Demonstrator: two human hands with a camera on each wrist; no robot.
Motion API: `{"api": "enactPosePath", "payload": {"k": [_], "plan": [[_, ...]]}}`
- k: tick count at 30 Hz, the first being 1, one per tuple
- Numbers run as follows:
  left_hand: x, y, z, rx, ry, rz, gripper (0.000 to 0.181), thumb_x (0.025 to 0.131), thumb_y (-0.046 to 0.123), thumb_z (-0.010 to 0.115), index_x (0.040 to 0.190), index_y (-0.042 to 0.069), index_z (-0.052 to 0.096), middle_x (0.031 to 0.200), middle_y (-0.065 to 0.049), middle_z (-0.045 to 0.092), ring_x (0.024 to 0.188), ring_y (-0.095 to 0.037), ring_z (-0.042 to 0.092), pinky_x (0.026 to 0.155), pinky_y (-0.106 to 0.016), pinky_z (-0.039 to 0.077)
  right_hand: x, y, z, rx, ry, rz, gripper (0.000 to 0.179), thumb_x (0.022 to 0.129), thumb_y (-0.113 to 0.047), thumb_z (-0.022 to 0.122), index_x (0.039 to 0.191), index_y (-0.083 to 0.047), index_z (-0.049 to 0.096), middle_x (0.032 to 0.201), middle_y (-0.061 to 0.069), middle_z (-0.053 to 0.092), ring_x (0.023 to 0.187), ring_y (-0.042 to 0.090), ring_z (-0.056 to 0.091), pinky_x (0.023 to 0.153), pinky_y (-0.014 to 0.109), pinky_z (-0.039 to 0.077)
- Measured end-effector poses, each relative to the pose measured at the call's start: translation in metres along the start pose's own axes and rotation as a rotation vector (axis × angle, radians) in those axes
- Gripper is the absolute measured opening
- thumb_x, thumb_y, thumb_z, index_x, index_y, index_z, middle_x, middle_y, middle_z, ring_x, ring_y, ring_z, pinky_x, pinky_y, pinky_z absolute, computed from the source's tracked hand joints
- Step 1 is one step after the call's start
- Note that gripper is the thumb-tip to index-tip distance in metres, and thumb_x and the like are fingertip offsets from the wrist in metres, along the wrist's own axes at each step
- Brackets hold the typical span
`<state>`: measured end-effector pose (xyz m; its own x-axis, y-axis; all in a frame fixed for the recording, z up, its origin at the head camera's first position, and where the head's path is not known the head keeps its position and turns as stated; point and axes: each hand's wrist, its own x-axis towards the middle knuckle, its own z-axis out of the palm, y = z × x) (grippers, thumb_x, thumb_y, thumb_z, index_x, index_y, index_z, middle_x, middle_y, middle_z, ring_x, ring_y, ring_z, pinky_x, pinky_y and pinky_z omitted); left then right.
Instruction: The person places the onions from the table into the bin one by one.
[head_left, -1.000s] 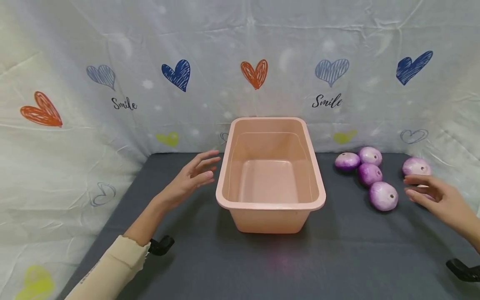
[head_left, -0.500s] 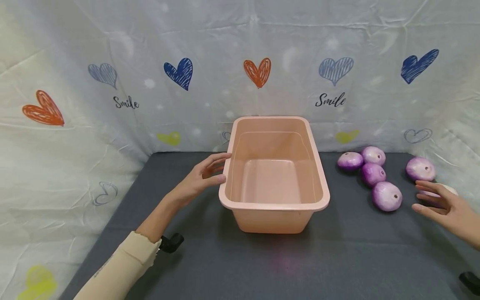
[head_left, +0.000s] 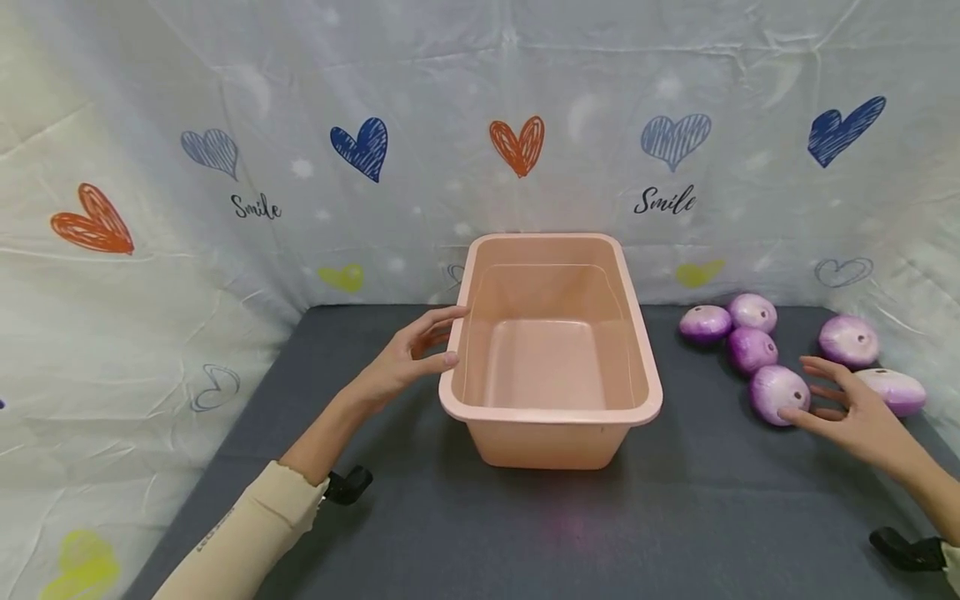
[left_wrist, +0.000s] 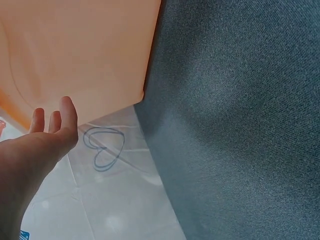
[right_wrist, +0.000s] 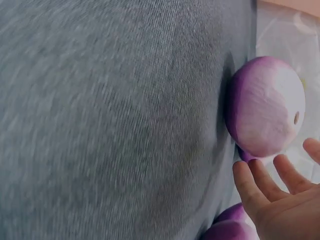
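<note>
A peach plastic tub (head_left: 551,414) stands on the dark cloth, with nothing inside it. My left hand (head_left: 408,358) is at its left rim, fingertips and thumb loosely spread against the edge. In the left wrist view that hand (left_wrist: 47,142) shows beside the tub's wall (left_wrist: 90,55), fingers gently bent. My right hand (head_left: 862,417) reaches over the nearest purple-and-white onion (head_left: 776,393), thumb overlapping its front side. The right wrist view has this onion (right_wrist: 265,107) just beyond the spread fingertips (right_wrist: 242,172), a gap of cloth and backdrop around them.
Behind the nearest onion lie several more, one being a dark purple onion (head_left: 752,350). To the right sit a round onion (head_left: 848,340) and an oval onion (head_left: 896,392). A white sheet (head_left: 420,83) with printed hearts hangs behind the dark tablecloth (head_left: 487,533).
My left hand has moved right to the tub's rim. My right hand has moved left from the right-hand onions to the front onion, uncovering the oval one. The view has shifted slightly.
</note>
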<state>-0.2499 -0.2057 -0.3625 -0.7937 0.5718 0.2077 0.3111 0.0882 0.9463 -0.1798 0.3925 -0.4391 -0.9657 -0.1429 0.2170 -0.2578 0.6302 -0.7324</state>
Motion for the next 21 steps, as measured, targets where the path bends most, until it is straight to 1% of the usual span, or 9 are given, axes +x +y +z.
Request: {"api": "enactPosePath", "payload": {"k": [3, 6, 7, 9, 12, 15, 17, 19, 21], "plan": [[-0.002, 0.000, -0.001, 0.006, 0.005, 0.002, 0.065, 0.099, 0.022, 0.068, 0.157, 0.011, 0.039, 0.161, -0.004, 0.031, 0.144, -0.032, 0.032, 0.110, -0.061, 0.032, 0.004, 0.002, 0.006, 0.019, 0.006, -0.034, 0.080, 0.087, 0.000, 0.080, 0.150, 0.009, 0.031, 0.142, 0.032, 0.038, 0.122, 0.023, 0.054, 0.080, 0.004, 0.043], [-0.003, 0.000, -0.002, 0.011, 0.012, 0.000, 0.065, 0.100, 0.023, 0.068, 0.157, 0.011, 0.039, 0.161, -0.003, 0.031, 0.144, -0.031, 0.032, 0.111, -0.061, 0.031, 0.007, 0.003, 0.008, 0.029, 0.011, -0.057, 0.078, 0.085, 0.002, 0.081, 0.147, 0.009, 0.035, 0.140, 0.020, 0.042, 0.112, -0.008, 0.047, 0.081, 0.005, 0.044], [-0.003, 0.000, -0.002, 0.011, 0.014, 0.000, 0.065, 0.100, 0.022, 0.068, 0.157, 0.011, 0.039, 0.161, -0.003, 0.032, 0.144, -0.031, 0.032, 0.111, -0.061, 0.031, 0.007, 0.003, 0.009, 0.032, 0.012, -0.058, 0.077, 0.084, 0.002, 0.081, 0.146, 0.009, 0.036, 0.139, 0.019, 0.043, 0.109, -0.015, 0.043, 0.081, 0.006, 0.044], [-0.002, 0.000, -0.001, 0.013, 0.016, 0.002, 0.065, 0.100, 0.022, 0.068, 0.157, 0.012, 0.039, 0.161, -0.003, 0.032, 0.144, -0.032, 0.032, 0.111, -0.061, 0.031, 0.009, 0.002, 0.010, 0.028, 0.009, -0.054, 0.076, 0.084, 0.000, 0.082, 0.145, 0.010, 0.038, 0.138, 0.019, 0.044, 0.107, -0.017, 0.042, 0.079, 0.006, 0.045], [-0.001, 0.000, 0.000, 0.013, 0.015, 0.001, 0.064, 0.100, 0.022, 0.067, 0.158, 0.013, 0.039, 0.161, -0.003, 0.032, 0.143, -0.031, 0.033, 0.111, -0.060, 0.031, 0.010, 0.000, 0.010, -0.007, 0.017, -0.050, 0.073, 0.083, -0.003, 0.084, 0.141, 0.011, 0.043, 0.132, 0.022, 0.049, 0.102, -0.016, 0.048, 0.073, 0.008, 0.047], [-0.001, -0.001, 0.000, 0.012, 0.014, -0.003, 0.063, 0.101, 0.019, 0.065, 0.158, 0.013, 0.038, 0.160, -0.003, 0.033, 0.143, -0.031, 0.033, 0.111, -0.060, 0.031, 0.010, 0.000, 0.010, -0.038, 0.033, -0.064, 0.070, 0.080, -0.003, 0.086, 0.136, 0.011, 0.047, 0.125, 0.002, 0.054, 0.095, -0.014, 0.053, 0.068, 0.011, 0.048], [-0.001, -0.002, 0.001, 0.011, 0.017, -0.007, 0.063, 0.101, 0.018, 0.065, 0.158, 0.012, 0.038, 0.160, -0.003, 0.033, 0.144, -0.030, 0.033, 0.111, -0.060, 0.031, 0.010, 0.000, 0.010, -0.045, 0.044, -0.076, 0.068, 0.078, -0.001, 0.087, 0.133, 0.011, 0.049, 0.121, -0.013, 0.052, 0.093, -0.013, 0.055, 0.067, 0.011, 0.049], [-0.002, -0.002, 0.001, 0.012, 0.021, -0.012, 0.062, 0.101, 0.018, 0.065, 0.158, 0.013, 0.039, 0.160, -0.002, 0.033, 0.144, -0.030, 0.033, 0.111, -0.060, 0.031, 0.011, 0.000, 0.010, -0.043, 0.045, -0.090, 0.068, 0.077, 0.001, 0.087, 0.132, 0.012, 0.049, 0.120, -0.019, 0.048, 0.092, -0.013, 0.055, 0.067, 0.010, 0.049], [-0.003, -0.002, 0.001, 0.013, 0.023, -0.015, 0.062, 0.101, 0.018, 0.065, 0.158, 0.014, 0.039, 0.160, -0.002, 0.033, 0.143, -0.030, 0.033, 0.111, -0.060, 0.032, 0.011, 0.000, 0.010, -0.051, 0.047, -0.100, 0.068, 0.075, 0.002, 0.088, 0.131, 0.012, 0.050, 0.121, -0.013, 0.051, 0.091, -0.012, 0.056, 0.067, 0.010, 0.049]]}}
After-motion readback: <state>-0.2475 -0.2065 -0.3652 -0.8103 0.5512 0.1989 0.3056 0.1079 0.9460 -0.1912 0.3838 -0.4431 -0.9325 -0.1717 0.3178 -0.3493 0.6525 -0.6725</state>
